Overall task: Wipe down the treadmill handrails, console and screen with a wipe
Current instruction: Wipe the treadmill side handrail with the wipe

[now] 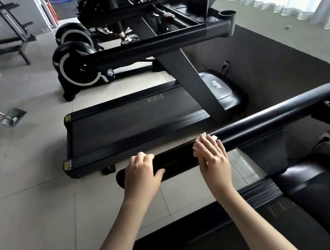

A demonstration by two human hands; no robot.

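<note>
Wipe [214, 138] is pressed on the handrail [263, 122] under the straight, close-set fingers of the right hand [213, 160]; the rail is aligned 8-to-2 o'clock, its 8 o'clock end gripped by the left hand [143, 172].

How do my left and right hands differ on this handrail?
The left hand grips the handrail with curled fingers; the right hand lies flat, fingers straight, pressing a white wipe onto it. The left hand sits nearer the rail's end than the right. Both rest on the same rail.
</note>
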